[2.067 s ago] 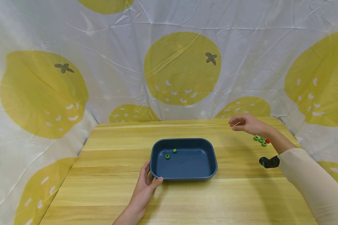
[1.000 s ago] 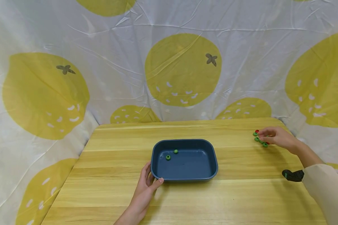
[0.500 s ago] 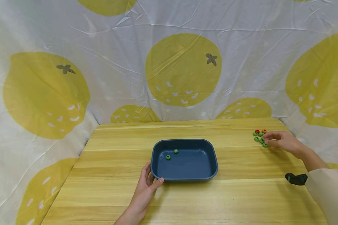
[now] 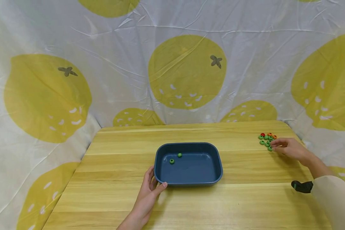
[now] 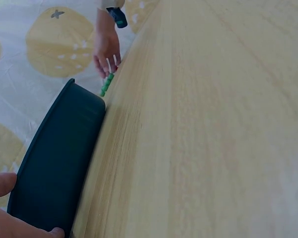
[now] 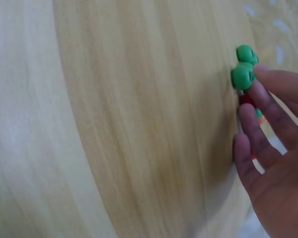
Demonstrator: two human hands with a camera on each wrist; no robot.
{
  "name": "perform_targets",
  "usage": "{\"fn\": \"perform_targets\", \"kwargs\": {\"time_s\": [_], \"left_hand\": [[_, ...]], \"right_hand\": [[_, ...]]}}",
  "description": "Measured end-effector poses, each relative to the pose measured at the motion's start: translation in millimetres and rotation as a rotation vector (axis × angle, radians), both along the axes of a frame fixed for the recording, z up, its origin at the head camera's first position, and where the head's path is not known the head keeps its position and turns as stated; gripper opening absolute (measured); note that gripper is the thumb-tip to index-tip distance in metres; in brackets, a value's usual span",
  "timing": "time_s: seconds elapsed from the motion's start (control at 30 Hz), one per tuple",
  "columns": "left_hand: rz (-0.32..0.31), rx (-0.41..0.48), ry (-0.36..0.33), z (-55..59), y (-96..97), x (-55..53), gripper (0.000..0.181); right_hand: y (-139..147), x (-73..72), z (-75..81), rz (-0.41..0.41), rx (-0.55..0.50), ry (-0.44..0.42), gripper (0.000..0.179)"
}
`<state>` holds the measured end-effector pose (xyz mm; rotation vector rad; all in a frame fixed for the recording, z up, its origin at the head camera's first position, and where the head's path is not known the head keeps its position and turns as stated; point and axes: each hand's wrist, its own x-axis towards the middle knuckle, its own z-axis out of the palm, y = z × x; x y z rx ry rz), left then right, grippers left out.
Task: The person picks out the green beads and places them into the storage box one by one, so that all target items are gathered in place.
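Note:
My left hand [image 4: 146, 197] grips the near left corner of a dark blue plastic tray [image 4: 188, 183], thumb on its rim and fingers along its outer side. Inside the tray lie two green beads with holes, one [image 4: 172, 161] nearer than the other [image 4: 179, 155]. At the far right of the table, my right hand [image 4: 294, 149] reaches over a cluster of beads. In the right wrist view, its thumb and forefinger tips are right at a green bead [image 6: 242, 77], with the other fingers loosely bent. Several green beads [image 4: 262, 142], a red bead [image 4: 263, 134] and orange beads [image 4: 269, 134] lie close together.
The wooden table [image 4: 109, 179] ends at a lemon-print curtain [image 4: 187, 70] along its back and sides. A dark strap-like device [image 4: 302, 187] sticks out from the right sleeve [image 4: 333, 198].
From above the table right of the tray, my right hand has moved to the beads, then drawn slightly right and nearer, uncovering more of them. Left hand and tray stay in place.

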<state>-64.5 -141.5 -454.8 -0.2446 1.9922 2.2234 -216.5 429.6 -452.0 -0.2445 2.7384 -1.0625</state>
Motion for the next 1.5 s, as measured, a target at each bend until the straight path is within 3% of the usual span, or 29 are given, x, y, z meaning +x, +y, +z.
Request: {"fn": "perform_targets", "kwargs": {"time_s": [0.4, 0.63, 0.9, 1.17, 1.5], "left_hand": [[-0.001, 0.001, -0.006, 0.9, 0.6, -0.3, 0.088], [-0.003, 0.001, -0.008, 0.5, 0.9, -0.5, 0.088], [-0.006, 0.006, -0.005, 0.1, 0.7, -0.2, 0.088], [-0.004, 0.011, -0.002, 0.6, 0.6, 0.1, 0.088], [-0.007, 0.006, -0.001, 1.5, 0.6, 0.5, 0.088]], "right_hand": [[-8.0, -3.6, -9.8, -0.015, 0.162, 0.181, 0.033], [-8.0, -4.7, -13.7, -0.016, 0.182, 0.223, 0.028], [-10.3, -3.9, -9.2, -0.025, 0.162, 0.192, 0.029], [-22.8, -7.3, 5.0, -0.036, 0.003, 0.054, 0.041], [-39.2, -11.6, 16.1, 0.005, -0.064, 0.036, 0.043]]}}
